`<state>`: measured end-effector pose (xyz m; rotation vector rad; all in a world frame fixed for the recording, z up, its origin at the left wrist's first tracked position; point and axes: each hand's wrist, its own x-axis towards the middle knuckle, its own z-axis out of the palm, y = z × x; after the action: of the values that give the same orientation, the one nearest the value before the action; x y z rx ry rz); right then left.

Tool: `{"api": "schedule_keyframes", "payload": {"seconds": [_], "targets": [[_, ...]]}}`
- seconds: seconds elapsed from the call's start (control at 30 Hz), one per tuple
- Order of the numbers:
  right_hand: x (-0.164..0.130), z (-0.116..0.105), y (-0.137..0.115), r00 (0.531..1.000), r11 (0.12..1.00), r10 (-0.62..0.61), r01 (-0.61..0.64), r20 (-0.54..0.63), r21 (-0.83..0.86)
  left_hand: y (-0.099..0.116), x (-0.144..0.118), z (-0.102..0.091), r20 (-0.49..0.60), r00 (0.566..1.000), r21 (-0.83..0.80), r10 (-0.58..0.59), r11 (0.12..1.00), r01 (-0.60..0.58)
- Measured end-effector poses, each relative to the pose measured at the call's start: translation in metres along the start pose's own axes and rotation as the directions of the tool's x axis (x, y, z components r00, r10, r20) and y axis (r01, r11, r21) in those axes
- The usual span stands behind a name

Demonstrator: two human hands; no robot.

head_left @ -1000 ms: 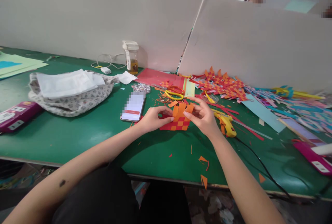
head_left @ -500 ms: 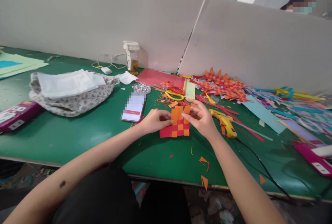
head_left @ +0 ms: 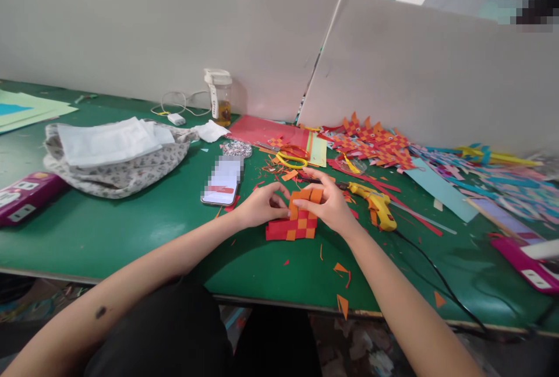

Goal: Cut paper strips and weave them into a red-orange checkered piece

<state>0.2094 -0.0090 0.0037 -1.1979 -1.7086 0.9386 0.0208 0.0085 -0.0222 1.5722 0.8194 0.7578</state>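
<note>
On the green table (head_left: 131,231), backed by grey divider boards (head_left: 174,27), the largest thing is a patterned cloth bag (head_left: 117,170) at the left with white folded sheets (head_left: 109,141) on top of it. To the right lies a heap of finished red-and-orange woven pieces (head_left: 375,141), with blue and pink paper strips (head_left: 502,182) spread beyond them. Near the middle of the table, the left hand (head_left: 257,208) and right hand (head_left: 329,205) meet over a red-and-orange woven paper mat (head_left: 294,222) that rests on the table; both hands pinch the orange strips at its upper edge, the left from the left side, the right from the right. A phone (head_left: 222,182) lies just left of the left hand, a yellow glue gun (head_left: 375,205) just right of the right hand, its black cord trailing towards the table edge. Yellow-handled scissors (head_left: 292,159) lie behind the mat, a small jar (head_left: 221,100) stands by the divider, and orange paper scraps (head_left: 343,284) dot the near edge.
</note>
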Motion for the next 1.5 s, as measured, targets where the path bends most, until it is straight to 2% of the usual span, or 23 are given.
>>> {"api": "schedule_keyframes", "payload": {"seconds": [0.23,0.4,0.47,0.57,0.67,0.7,0.83,0.9,1.07,1.2,1.27,1.33,1.5], "targets": [[0.0,-0.002,-0.004,0.997,1.0,0.004,-0.002,0.079,-0.024,0.002,-0.002,0.001,0.057,0.998,-0.019,0.014,1.0,-0.013],[0.002,-0.006,-0.002,1.0,1.0,0.008,-0.008,-0.003,-0.005,0.003,-0.002,0.0,0.086,0.995,0.009,0.051,0.999,-0.052],[0.002,-0.007,-0.002,1.0,1.0,0.007,-0.007,-0.002,-0.004,0.004,-0.002,0.0,0.087,0.994,0.011,0.063,0.998,-0.064],[0.002,-0.007,0.001,1.0,1.0,-0.002,0.002,-0.001,-0.003,0.008,-0.003,-0.001,0.02,0.998,-0.027,0.064,0.998,-0.064],[0.004,-0.008,0.005,0.995,0.999,-0.006,0.01,-0.103,0.042,0.015,-0.004,-0.001,-0.094,0.996,-0.148,-0.01,0.989,-0.004],[0.005,-0.008,0.006,0.989,0.998,-0.005,0.015,-0.145,0.067,0.017,-0.004,-0.001,-0.096,0.994,-0.196,-0.052,0.98,0.032],[0.008,-0.01,0.009,0.963,0.987,0.008,0.036,-0.268,0.155,0.018,-0.004,0.003,0.008,0.99,-0.312,-0.139,0.941,0.135],[0.009,-0.009,0.009,0.954,0.982,0.019,0.039,-0.299,0.184,0.016,-0.003,0.005,-0.004,0.99,-0.335,-0.144,0.933,0.135],[0.009,-0.007,0.01,0.936,0.978,-0.019,0.091,-0.352,0.188,0.016,-0.001,0.003,-0.143,0.98,-0.384,-0.139,0.92,0.075],[0.01,-0.005,0.013,0.93,0.975,-0.047,0.123,-0.365,0.187,0.015,-0.003,0.004,-0.036,0.987,-0.387,-0.157,0.913,0.131],[0.009,-0.004,0.013,0.932,0.976,-0.047,0.12,-0.359,0.184,0.014,-0.003,0.006,-0.004,0.993,-0.39,-0.121,0.914,0.11],[0.009,-0.003,0.012,0.934,0.976,-0.041,0.114,-0.355,0.185,0.012,-0.002,0.005,-0.038,0.995,-0.401,-0.091,0.913,0.068],[0.01,-0.006,0.012,0.939,0.973,-0.011,0.089,-0.344,0.212,0.01,0.003,-0.002,-0.241,0.966,-0.424,-0.09,0.906,-0.021]]}}
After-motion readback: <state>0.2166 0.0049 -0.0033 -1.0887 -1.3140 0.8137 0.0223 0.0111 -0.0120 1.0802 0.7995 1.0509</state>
